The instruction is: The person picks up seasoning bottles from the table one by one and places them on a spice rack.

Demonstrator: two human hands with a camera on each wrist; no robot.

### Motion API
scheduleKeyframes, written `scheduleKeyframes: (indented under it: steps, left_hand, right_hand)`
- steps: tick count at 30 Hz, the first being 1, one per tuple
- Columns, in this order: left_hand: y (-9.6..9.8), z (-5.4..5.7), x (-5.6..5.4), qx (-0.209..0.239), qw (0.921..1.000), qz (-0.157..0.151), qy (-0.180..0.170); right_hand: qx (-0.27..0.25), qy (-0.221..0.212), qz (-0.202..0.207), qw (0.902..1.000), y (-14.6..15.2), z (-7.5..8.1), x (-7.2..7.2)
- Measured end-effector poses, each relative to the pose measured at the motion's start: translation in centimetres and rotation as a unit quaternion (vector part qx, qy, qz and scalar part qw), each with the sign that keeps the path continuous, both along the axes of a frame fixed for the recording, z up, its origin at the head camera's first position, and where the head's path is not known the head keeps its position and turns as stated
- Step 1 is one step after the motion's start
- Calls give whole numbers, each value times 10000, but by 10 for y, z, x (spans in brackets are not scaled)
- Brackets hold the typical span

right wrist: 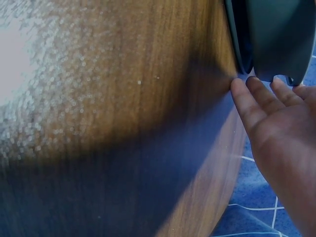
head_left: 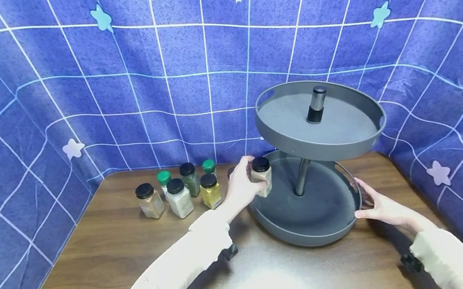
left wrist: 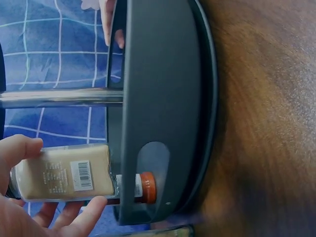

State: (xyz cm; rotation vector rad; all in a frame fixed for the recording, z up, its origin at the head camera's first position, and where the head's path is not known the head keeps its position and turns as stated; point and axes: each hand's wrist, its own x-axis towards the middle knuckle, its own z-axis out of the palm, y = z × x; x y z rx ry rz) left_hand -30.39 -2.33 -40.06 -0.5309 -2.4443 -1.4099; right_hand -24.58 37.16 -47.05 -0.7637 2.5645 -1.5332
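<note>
My left hand (head_left: 243,182) grips a clear square jar (head_left: 261,175) of pale beige powder with a black lid. The jar is upright at the left rim of the grey two-tier tray (head_left: 310,238), overlapping its lower tier in the head view. In the left wrist view the barcode label of the jar (left wrist: 64,173) shows between thumb and fingers. At the tray's right side, my right hand (head_left: 377,206) touches the lower rim by its handle opening, fingers fairly straight in the right wrist view. Both tiers show bare floors around a metal pole (head_left: 302,177).
Left of the tray, several spice jars stand on the wooden table (head_left: 110,258), including a white-filled jar (head_left: 180,199) and a yellow jar (head_left: 211,192). An orange-red cap (left wrist: 148,187) shows through the tray's handle opening. A blue gridded curtain (head_left: 189,86) hangs behind.
</note>
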Motion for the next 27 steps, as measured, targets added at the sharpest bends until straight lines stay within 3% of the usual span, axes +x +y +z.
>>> scheduleKeyframes:
  steps: [17, 27]
  left_hand:
    - [6, -14, -1, -813, 9950, 485, 318]
    - [6, -24, -5, -854, 9936, 689, 275]
  right_hand:
    - [-27, -9, 27, 10000, -1, 1, 0]
    - [7, 4, -9, 10000, -1, -1, -1]
